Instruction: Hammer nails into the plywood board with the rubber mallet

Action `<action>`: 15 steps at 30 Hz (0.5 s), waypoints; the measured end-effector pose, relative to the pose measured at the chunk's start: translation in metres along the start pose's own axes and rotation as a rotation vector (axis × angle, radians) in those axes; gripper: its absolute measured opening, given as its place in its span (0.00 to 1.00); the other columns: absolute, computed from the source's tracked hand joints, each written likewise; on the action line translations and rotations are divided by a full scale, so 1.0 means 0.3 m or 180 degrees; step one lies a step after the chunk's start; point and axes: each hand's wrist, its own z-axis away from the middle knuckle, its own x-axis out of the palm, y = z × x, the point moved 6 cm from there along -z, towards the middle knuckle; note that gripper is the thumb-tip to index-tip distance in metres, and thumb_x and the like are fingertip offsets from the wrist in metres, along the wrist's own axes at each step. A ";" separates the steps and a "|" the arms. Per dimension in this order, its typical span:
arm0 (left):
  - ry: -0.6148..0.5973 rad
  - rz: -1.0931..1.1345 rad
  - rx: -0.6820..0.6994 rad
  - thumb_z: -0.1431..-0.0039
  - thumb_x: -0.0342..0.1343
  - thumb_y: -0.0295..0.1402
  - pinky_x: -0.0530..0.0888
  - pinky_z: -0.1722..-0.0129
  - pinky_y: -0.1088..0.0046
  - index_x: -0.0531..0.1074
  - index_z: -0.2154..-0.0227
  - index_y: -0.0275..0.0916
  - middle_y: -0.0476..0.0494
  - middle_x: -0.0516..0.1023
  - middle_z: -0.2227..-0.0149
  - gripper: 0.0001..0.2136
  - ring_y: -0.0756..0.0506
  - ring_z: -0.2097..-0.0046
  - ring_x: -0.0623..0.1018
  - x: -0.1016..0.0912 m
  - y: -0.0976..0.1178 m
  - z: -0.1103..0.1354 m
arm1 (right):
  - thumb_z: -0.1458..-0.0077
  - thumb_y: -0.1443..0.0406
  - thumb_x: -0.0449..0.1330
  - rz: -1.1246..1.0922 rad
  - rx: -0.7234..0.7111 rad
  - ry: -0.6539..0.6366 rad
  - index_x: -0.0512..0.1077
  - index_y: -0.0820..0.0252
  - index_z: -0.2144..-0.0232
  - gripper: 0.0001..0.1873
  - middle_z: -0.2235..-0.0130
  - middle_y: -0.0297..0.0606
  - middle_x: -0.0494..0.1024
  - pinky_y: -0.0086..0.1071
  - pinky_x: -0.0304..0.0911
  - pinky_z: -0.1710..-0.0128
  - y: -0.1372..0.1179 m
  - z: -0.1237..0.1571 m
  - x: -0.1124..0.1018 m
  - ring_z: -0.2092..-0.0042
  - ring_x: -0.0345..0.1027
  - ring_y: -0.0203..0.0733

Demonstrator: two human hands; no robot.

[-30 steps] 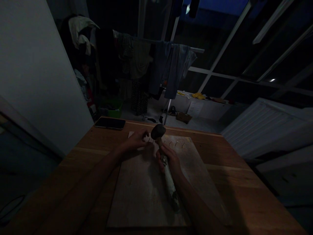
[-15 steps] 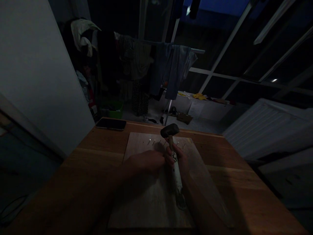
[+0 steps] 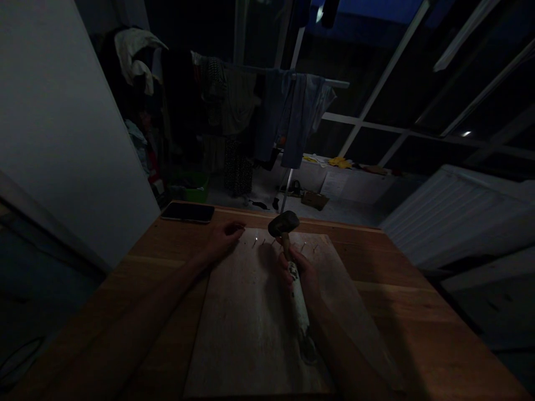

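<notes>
In my right hand (image 3: 301,270) is a mallet (image 3: 297,298). Its dark head points away from me, and its worn, whitish handle slants back toward me over the board. My fingers wrap the handle just below the head. A pale wooden board (image 3: 238,328) lies flat under it. Several thin nails (image 3: 254,243) stand in a row near the board's far edge, some partly hidden behind the mallet. My left hand (image 3: 224,238) rests at the board's far left corner, fingers loosely curved and apart, with nothing visible in them.
The board lies on a wooden table (image 3: 401,301). A phone (image 3: 188,212) lies at the table's far left corner. Beyond are hanging clothes (image 3: 292,120) and a green basket (image 3: 196,188). A white ribbed panel (image 3: 463,217) stands to the right. The room is dim.
My left hand has moved left and away from me, from beside the mallet to the board's far left corner, and its fingers have loosened. The mallet has shifted slightly left.
</notes>
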 end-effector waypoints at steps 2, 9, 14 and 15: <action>0.0005 -0.0031 0.0005 0.45 0.61 0.39 0.76 0.61 0.72 0.79 0.60 0.37 0.41 0.84 0.61 0.13 0.45 0.61 0.81 0.003 -0.020 0.003 | 0.43 0.53 0.65 -0.0109 -0.0037 0.0079 0.72 0.56 0.52 0.21 0.77 0.23 0.69 0.22 0.52 0.92 0.008 -0.002 0.001 0.87 0.51 0.28; -0.0321 -0.0531 0.0225 0.45 0.59 0.34 0.71 0.68 0.76 0.81 0.63 0.37 0.46 0.82 0.68 0.10 0.50 0.70 0.75 0.044 0.006 0.022 | 0.47 0.52 0.68 0.0124 -0.0131 -0.0040 0.74 0.60 0.53 0.24 0.77 0.25 0.73 0.21 0.51 0.93 0.016 -0.011 0.051 0.88 0.54 0.27; -0.0257 -0.0801 0.0314 0.46 0.58 0.30 0.71 0.67 0.76 0.81 0.64 0.38 0.48 0.81 0.70 0.09 0.50 0.71 0.75 0.042 0.019 0.030 | 0.48 0.50 0.69 0.0271 -0.0106 -0.0126 0.75 0.60 0.54 0.25 0.79 0.26 0.74 0.22 0.52 0.92 0.022 -0.015 0.072 0.88 0.55 0.28; -0.0263 -0.0813 0.0309 0.46 0.58 0.30 0.71 0.66 0.76 0.81 0.64 0.38 0.48 0.81 0.70 0.08 0.50 0.71 0.75 0.042 0.018 0.031 | 0.48 0.49 0.69 0.0282 -0.0105 -0.0124 0.75 0.60 0.55 0.25 0.78 0.27 0.74 0.22 0.52 0.92 0.023 -0.015 0.072 0.88 0.55 0.28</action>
